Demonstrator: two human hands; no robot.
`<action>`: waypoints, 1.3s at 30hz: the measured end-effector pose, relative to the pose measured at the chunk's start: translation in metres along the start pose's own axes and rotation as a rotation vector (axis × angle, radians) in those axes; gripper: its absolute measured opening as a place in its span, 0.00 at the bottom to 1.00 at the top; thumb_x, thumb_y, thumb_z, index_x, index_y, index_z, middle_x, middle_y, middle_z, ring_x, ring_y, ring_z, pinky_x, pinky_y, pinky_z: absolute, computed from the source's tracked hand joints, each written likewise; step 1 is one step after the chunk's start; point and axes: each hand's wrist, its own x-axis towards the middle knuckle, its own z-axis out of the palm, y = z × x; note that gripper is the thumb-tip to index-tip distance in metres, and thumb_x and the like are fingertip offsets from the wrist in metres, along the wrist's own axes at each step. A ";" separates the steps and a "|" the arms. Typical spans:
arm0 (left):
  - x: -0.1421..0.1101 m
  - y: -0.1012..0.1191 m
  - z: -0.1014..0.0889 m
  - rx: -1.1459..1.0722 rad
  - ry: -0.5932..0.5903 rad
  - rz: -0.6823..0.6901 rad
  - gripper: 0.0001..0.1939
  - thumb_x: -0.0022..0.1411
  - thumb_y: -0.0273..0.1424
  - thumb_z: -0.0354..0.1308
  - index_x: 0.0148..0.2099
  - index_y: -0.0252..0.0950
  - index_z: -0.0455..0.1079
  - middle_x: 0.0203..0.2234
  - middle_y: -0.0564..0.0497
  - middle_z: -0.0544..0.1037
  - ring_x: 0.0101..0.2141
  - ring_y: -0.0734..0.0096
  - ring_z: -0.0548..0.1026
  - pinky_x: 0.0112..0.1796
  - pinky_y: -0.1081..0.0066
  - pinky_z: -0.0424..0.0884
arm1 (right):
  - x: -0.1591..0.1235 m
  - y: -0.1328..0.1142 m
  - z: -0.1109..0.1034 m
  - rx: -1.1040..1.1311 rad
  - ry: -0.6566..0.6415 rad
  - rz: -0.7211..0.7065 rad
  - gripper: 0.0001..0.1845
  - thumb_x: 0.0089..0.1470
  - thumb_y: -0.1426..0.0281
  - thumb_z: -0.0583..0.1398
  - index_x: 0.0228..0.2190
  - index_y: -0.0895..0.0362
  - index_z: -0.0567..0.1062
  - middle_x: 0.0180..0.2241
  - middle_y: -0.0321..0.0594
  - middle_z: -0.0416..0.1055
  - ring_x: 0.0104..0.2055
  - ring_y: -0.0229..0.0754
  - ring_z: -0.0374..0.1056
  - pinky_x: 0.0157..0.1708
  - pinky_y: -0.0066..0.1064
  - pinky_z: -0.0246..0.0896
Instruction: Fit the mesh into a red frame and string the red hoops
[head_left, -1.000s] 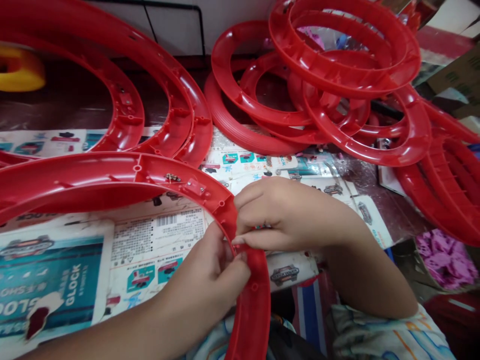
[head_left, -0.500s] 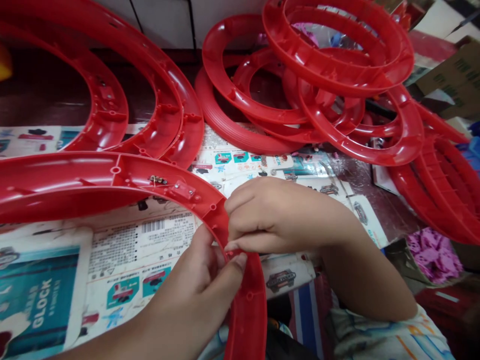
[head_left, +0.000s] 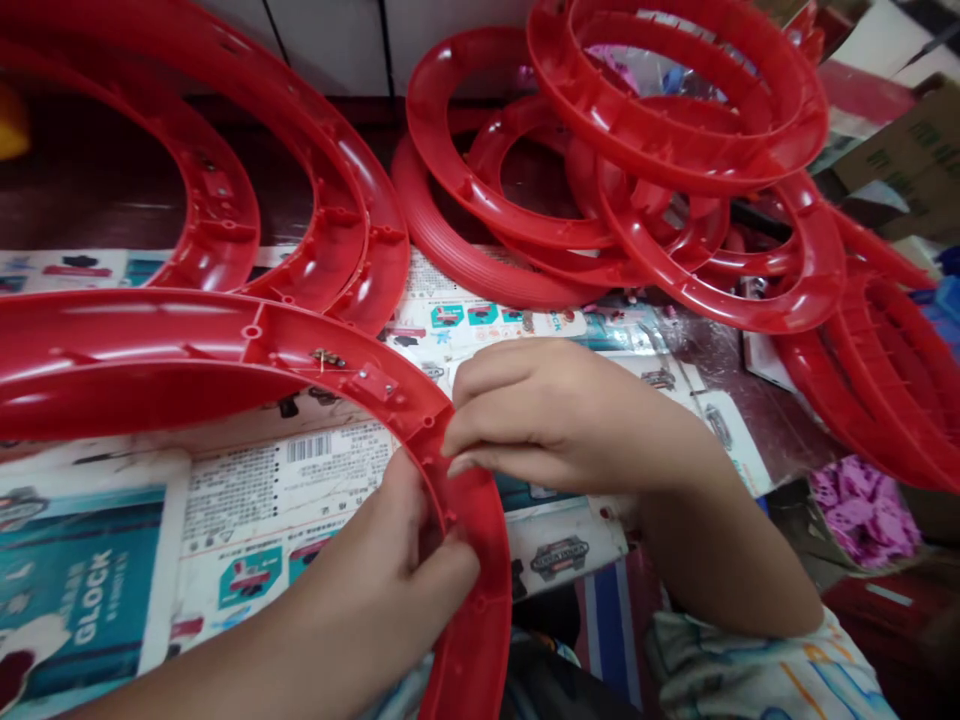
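Note:
A large red plastic ring with a ribbed, open channel lies over the printed card sheets. My left hand is closed round its inner rim, with the thumb bent over the channel. Fingers curled together, my right hand is at the outer side of the same ring. Its fingertips reach into the channel just above my left thumb; what they pinch, if anything, is hidden. Farther along the channel sit a small metal part and a small red screwed-down block.
More red rings lie behind at the left. A heap of red rings fills the back right. Printed card sheets cover the table. Pink parts fill a container at the right, below a cardboard box.
My right hand has lifted slightly up from the left thumb. The near end of the ring has shifted left with my left hand, and my left thumb has drawn back and bent.

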 end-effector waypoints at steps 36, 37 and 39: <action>-0.003 0.005 0.003 0.048 -0.011 0.012 0.10 0.57 0.28 0.51 0.43 0.40 0.57 0.30 0.54 0.69 0.31 0.68 0.69 0.32 0.68 0.67 | 0.004 -0.008 0.017 -0.182 0.265 0.004 0.12 0.58 0.79 0.51 0.30 0.62 0.73 0.32 0.40 0.70 0.36 0.37 0.65 0.37 0.29 0.63; -0.003 0.002 0.003 0.059 -0.023 0.013 0.11 0.57 0.28 0.50 0.43 0.40 0.58 0.31 0.54 0.70 0.32 0.67 0.69 0.32 0.67 0.67 | 0.004 -0.008 0.018 -0.184 0.256 0.006 0.12 0.58 0.79 0.51 0.30 0.62 0.73 0.32 0.40 0.70 0.36 0.37 0.65 0.37 0.29 0.63; -0.003 0.000 0.003 0.065 -0.045 0.021 0.12 0.56 0.26 0.51 0.44 0.39 0.59 0.36 0.51 0.71 0.36 0.64 0.70 0.35 0.65 0.67 | 0.004 -0.007 0.018 -0.199 0.226 0.016 0.12 0.58 0.78 0.51 0.29 0.61 0.73 0.32 0.41 0.71 0.36 0.37 0.65 0.38 0.30 0.62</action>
